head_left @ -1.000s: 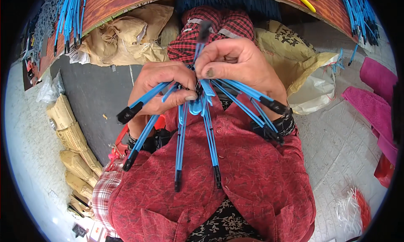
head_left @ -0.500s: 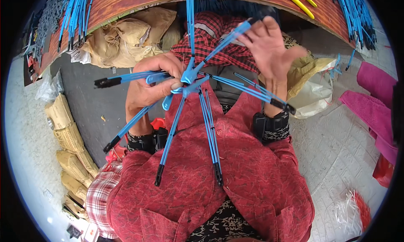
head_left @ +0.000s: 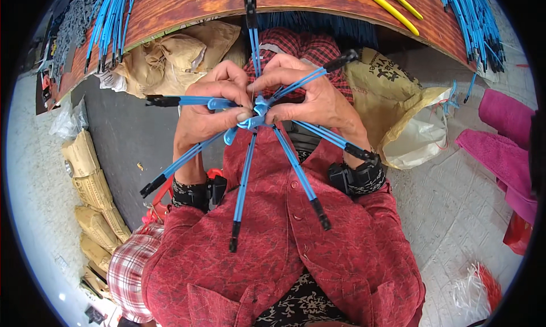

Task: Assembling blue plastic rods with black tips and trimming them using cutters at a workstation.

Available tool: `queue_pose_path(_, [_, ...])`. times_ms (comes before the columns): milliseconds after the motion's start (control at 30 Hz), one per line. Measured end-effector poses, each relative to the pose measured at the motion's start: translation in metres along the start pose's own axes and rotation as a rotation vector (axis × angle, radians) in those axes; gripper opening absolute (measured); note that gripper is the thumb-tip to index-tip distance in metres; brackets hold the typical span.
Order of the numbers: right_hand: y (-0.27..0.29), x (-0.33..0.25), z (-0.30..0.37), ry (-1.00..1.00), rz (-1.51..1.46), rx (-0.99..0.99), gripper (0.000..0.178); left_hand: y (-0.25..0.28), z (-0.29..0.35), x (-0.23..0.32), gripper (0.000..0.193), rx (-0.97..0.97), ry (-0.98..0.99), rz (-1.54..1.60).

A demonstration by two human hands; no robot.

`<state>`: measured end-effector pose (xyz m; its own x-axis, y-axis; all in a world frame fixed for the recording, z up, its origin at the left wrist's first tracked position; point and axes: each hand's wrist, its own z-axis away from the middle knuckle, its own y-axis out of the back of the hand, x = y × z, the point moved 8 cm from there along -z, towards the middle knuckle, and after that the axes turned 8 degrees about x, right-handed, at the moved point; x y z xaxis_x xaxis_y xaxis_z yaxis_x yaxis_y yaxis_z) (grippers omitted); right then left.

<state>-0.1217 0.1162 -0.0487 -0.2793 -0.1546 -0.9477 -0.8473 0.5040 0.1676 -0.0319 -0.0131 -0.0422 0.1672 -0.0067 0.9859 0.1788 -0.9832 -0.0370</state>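
A spoked blue frame [head_left: 254, 121] is held up in front of my chest. Its paired thin blue rods spread from a light-blue plastic middle and end in black tips. My left hand [head_left: 207, 108] is closed, thumb and fingers pinching the left side of that middle. From the other side, my right hand [head_left: 327, 102] is also closed, its thumb and forefinger gripping the frame close to the middle and around a rod pointing up right. A thin wire-like strand [head_left: 252, 96] shows between the two hands. My fingertips hide the exact points of contact.
A brown wooden table [head_left: 227, 0] curves across the far side. On it lie blue rod bundles [head_left: 108, 25] at left, more blue rods [head_left: 475, 31] at right, and yellow-handled pliers [head_left: 392, 9]. Paper sacks [head_left: 165, 59] lie below; an open sack [head_left: 418, 133] stands right.
My right hand, spread and raised at the upper right before, has come down to the frame's middle and closed on it. The rods have shifted slightly; my left hand keeps its grip.
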Motion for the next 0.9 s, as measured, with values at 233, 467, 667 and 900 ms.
queue_pose_path(233, [-0.011,0.019,0.001,-0.120,-0.413,-0.038,0.025,-0.002,-0.004,-0.004,0.021,-0.053,0.019,-0.041])
queue_pose_path(467, [-0.012,0.008,-0.006,-0.151,-0.198,-0.176,0.027,-0.007,-0.002,-0.008,0.020,-0.135,0.073,0.056])
queue_pose_path(667, [-0.011,0.011,-0.008,-0.087,-0.182,-0.117,0.031,-0.007,-0.003,-0.006,0.020,-0.099,0.055,-0.070])
queue_pose_path(900, [-0.007,0.016,-0.008,-0.109,-0.304,0.011,0.032,-0.010,-0.006,0.008,0.022,-0.035,0.002,-0.212])
